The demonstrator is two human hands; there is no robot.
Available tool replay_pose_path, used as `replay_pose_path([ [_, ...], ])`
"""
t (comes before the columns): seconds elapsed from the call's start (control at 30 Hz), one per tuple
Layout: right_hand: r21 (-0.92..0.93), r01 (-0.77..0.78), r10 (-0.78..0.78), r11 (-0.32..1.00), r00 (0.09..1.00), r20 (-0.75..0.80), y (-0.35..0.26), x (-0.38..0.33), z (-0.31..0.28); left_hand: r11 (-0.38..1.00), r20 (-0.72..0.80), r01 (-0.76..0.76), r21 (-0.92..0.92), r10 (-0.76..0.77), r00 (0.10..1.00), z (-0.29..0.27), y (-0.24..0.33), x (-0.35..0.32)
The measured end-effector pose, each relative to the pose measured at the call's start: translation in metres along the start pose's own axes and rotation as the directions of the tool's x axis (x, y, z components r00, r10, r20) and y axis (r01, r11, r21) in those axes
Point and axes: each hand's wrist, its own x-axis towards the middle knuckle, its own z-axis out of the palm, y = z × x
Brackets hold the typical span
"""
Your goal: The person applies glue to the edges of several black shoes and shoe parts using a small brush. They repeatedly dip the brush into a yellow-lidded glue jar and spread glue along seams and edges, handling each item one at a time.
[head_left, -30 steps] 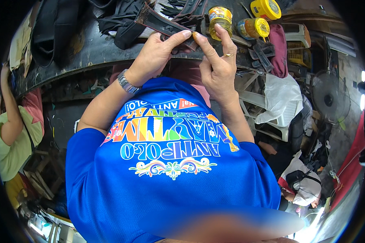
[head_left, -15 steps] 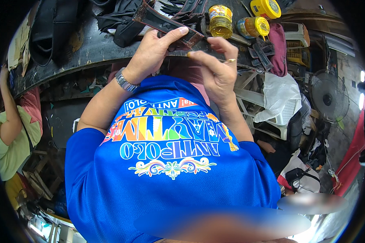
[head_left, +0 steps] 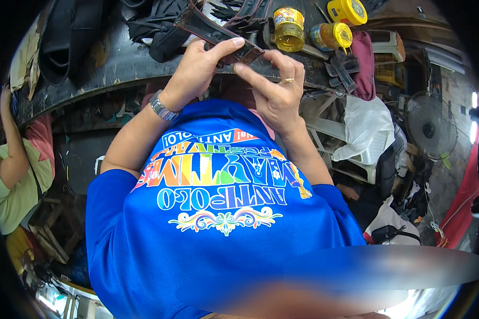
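Shifted closer together along strap (head_left: 218,36).
Left hand (head_left: 197,66) pinching its edge, right hand (head_left: 274,90) grasping the end (looks stiff yet bendable, light); best gripped edgewise.

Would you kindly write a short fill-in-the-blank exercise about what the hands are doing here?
1. Both hands grip a dark strap with ____ edging.
2. The left hand has a metal ____ on its wrist.
3. The right hand wears a gold ____.
4. The jars have ____ lids.

Missing: red; watch; ring; yellow
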Motion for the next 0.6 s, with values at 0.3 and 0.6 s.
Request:
replay_pose_path([
  [0.3, 0.590, -0.350, 0.317, 0.728, 0.934, 0.162, 0.010, 0.050, -0.027, 0.860, 0.289, -0.177, 0.479, 0.036, 0.957, 0.010, 0.006, 0.001],
  [0.6, 0.756, -0.311, 0.285, 0.576, 0.943, 0.171, 0.101, 0.107, -0.018, 0.895, 0.239, -0.141, 0.422, 0.040, 0.970, 0.001, 0.018, -0.003],
])
